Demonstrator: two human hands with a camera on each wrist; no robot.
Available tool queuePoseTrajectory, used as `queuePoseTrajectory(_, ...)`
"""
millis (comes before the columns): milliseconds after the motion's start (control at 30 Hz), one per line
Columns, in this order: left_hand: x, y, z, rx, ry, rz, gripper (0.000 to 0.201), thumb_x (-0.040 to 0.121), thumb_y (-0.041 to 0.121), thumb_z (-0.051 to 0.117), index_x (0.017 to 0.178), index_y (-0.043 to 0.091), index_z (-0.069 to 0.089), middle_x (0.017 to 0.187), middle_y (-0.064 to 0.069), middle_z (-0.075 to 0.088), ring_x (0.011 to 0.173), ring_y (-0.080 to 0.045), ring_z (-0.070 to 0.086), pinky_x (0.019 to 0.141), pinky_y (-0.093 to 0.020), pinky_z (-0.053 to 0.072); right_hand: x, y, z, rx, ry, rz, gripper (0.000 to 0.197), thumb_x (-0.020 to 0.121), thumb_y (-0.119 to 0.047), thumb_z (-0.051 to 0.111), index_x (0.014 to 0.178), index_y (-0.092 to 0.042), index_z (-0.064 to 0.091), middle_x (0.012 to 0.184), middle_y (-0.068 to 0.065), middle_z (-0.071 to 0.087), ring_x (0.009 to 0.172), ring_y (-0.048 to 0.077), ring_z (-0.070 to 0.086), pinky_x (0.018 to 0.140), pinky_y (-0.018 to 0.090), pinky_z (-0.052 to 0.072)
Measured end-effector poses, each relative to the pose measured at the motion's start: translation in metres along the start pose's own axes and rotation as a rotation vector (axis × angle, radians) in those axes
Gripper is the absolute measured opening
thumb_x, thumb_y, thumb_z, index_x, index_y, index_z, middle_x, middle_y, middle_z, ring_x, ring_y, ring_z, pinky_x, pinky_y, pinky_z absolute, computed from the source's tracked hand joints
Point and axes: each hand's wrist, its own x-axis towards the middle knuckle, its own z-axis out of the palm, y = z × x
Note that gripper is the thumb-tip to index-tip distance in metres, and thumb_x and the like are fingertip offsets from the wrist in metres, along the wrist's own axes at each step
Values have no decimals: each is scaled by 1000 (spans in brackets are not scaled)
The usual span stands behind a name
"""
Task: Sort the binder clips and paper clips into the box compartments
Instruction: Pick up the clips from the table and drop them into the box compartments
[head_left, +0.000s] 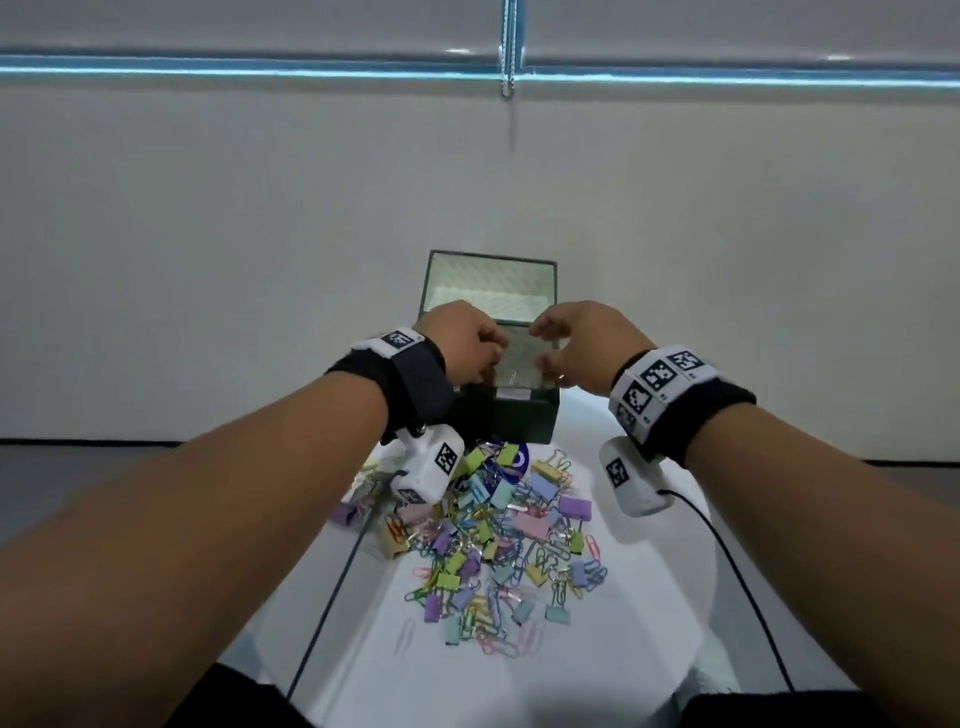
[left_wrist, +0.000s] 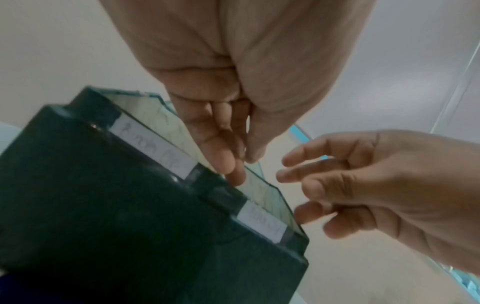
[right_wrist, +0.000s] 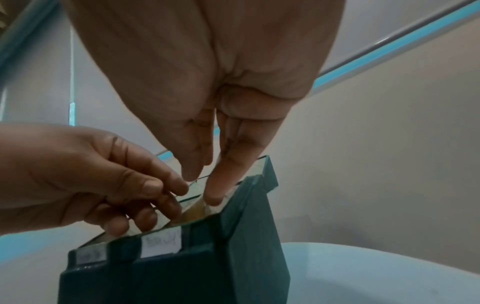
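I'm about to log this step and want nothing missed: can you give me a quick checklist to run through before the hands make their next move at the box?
1. Box open, lid up: ok.
2. Compartment labels on the front rim visible: ok; the writing is too blurred to read.
3. Left hand over the box with fingers curled; whether it pinches a clip: cannot tell.
4. Right hand over the box, fingers loosely spread, nothing seen in it: ok.
5. Pile of clips on the table sorted: not ok, binder clips and paper clips lie mixed.
6. Contents of the compartments: cannot tell, hands cover them.
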Motion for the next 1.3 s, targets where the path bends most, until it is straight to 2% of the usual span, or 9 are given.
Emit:
queuePoseTrajectory(133,-49,-8,-17,199,75,163,7,90,24,66,90,28,71,77,19,64,79,-9,65,73,-23,48,-53,11,-6,-52,44,-124,9,88,-16,70,94,-24,68,83,-19,63,68,-6,55,64,11,39)
queuePoseTrajectory(300,-154,-31,-13,415,-285,325,6,88,35,67,92,33,72,84,16,69,72,0,60,69,-21,47,-140,37,11,-281,-422,-203,6,87,-24,70,86,-30,72,81,-18,67,72,-3,59,63,10,38)
queuePoseTrajectory(433,-187,-49,5,535,-403,302,14,90,36,63,100,33,74,93,14,70,78,-8,61,76,-29,51,-157,52,29,-247,-376,-223,12,92,-21,67,97,-28,75,92,-14,66,80,9,60,77,24,48)
queuePoseTrajectory(700,-191,-63,14,621,-272,265,25,97,35,50,116,37,67,119,15,62,107,-13,60,86,-25,43,-152,58,48,-244,-286,-111,15,91,-21,63,95,-31,74,97,-11,63,89,16,61,84,35,52)
queuePoseTrajectory(800,-194,-65,14,630,-288,274,26,97,48,47,100,32,68,102,14,60,93,-11,60,82,-29,48,-155,59,58,-227,-203,-151,9,93,-22,59,91,-25,68,93,-5,56,82,20,59,76,35,50)
queuePoseTrajectory(933,-192,-66,16,637,-325,286,25,98,44,46,101,32,68,96,15,54,86,-10,56,81,-30,48,-159,55,62,-167,-96,-130,11,93,-22,55,83,-26,57,83,-8,57,72,18,58,66,31,48)
queuePoseTrajectory(1100,-181,-61,19,624,-308,258,19,98,36,48,104,28,64,100,10,57,89,-15,56,80,-30,46,-154,43,52,-165,-227,-81,18,93,-14,47,94,-30,56,72,-13,64,66,5,57,57,23,41)
queuePoseTrajectory(1200,-171,-58,22,615,-303,239,26,97,39,50,119,30,62,110,7,59,98,-18,58,84,-32,48,-149,35,48,-214,-350,-113,17,95,-16,44,84,-21,56,78,-7,62,75,16,56,70,32,48)
queuePoseTrajectory(1300,-167,-56,27,606,-302,246,36,95,42,52,130,33,58,116,6,57,104,-19,57,86,-30,45,-145,27,46,-289,-393,-144,15,95,-30,51,84,-25,61,90,-6,67,84,18,60,80,42,52)
